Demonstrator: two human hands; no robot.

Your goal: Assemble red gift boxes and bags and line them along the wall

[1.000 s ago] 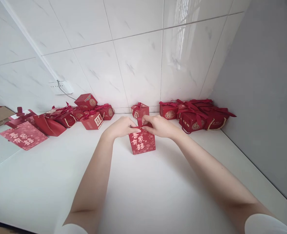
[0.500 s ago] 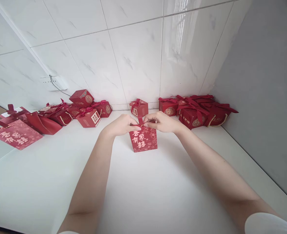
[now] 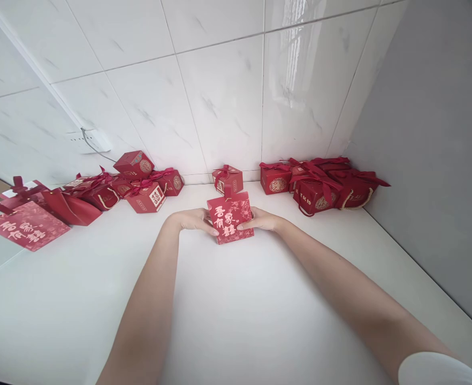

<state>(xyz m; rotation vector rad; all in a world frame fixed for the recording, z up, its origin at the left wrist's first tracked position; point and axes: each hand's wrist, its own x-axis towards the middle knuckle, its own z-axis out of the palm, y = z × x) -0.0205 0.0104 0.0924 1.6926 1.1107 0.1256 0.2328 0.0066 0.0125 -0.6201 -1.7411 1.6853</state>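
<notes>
My left hand (image 3: 193,220) grips the box's (image 3: 230,218) left side, my right hand (image 3: 260,219) its right. Box sits dead centre between them at 12 o'clock, upright on the counter (image 3: 236,310), printed face toward me. Both hands equally near. Small box (image 3: 228,179) just behind.

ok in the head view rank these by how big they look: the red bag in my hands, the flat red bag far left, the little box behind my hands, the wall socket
1. flat red bag
2. held red bag, looks somewhat smaller, though it is tilted
3. small ribboned box
4. wall socket, about the box's size and farther off, so these two are unsure
</notes>
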